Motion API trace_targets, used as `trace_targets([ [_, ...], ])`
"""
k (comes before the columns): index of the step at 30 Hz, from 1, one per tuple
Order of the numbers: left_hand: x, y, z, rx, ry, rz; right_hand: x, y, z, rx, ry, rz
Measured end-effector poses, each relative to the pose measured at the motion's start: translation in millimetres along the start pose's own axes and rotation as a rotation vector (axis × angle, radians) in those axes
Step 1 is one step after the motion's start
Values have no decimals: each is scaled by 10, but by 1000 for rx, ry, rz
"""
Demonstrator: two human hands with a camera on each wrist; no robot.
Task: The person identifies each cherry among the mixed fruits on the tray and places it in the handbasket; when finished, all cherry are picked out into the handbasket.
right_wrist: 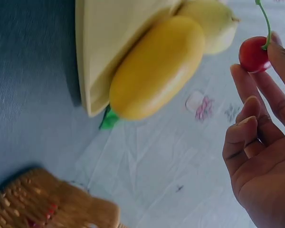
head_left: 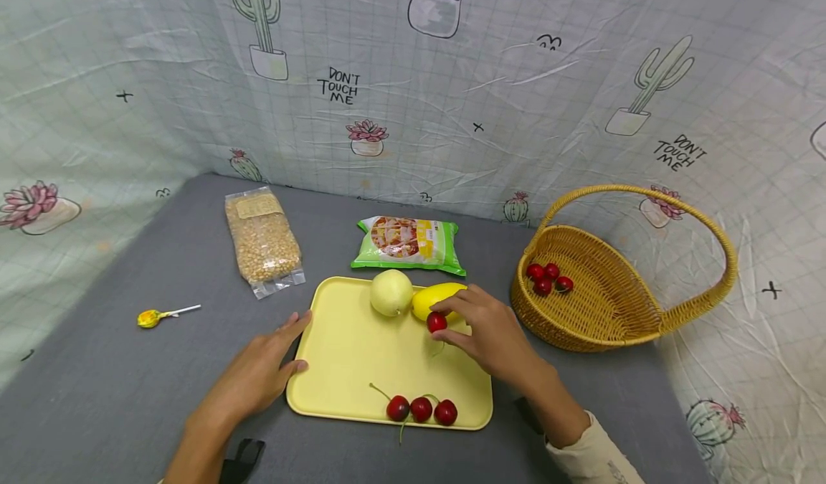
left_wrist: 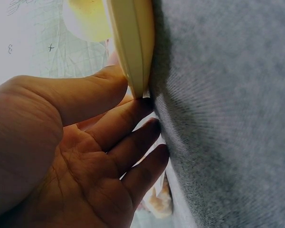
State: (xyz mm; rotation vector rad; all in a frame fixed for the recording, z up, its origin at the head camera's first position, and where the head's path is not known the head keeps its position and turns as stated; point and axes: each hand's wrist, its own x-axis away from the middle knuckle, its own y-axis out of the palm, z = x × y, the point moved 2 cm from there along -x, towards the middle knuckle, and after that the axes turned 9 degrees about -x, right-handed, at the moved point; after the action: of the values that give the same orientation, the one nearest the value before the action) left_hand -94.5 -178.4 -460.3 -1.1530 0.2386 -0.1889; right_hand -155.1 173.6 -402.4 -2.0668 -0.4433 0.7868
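My right hand point(head_left: 487, 330) pinches a red cherry point(head_left: 437, 322) between thumb and fingertips, above the right part of a yellow tray point(head_left: 348, 355). In the right wrist view the cherry's green stem point(right_wrist: 266, 21) points up past the thumb. My left hand point(head_left: 261, 369) rests at the tray's left edge, thumb and index finger touching the rim, the other fingers extended onto the cloth in the left wrist view. On the tray lie a pale green round fruit point(head_left: 391, 292) and, beside it, a yellow oblong fruit point(head_left: 429, 299), partly behind my right hand. Three cherries point(head_left: 421, 409) line the near rim.
To the right stands a wicker basket point(head_left: 596, 319) with a tall handle and several cherries point(head_left: 543, 286) inside. Behind the tray lies a green snack packet point(head_left: 413, 244). A clear bag of yellow kernels point(head_left: 264, 244) is back left, and a wrapped lollipop point(head_left: 150, 318) lies far left.
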Motion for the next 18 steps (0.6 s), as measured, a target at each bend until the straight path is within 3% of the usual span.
trace_targets([
  [18,-11,-8,0,10,-2,-14,172,-528,394,-32,94,249],
])
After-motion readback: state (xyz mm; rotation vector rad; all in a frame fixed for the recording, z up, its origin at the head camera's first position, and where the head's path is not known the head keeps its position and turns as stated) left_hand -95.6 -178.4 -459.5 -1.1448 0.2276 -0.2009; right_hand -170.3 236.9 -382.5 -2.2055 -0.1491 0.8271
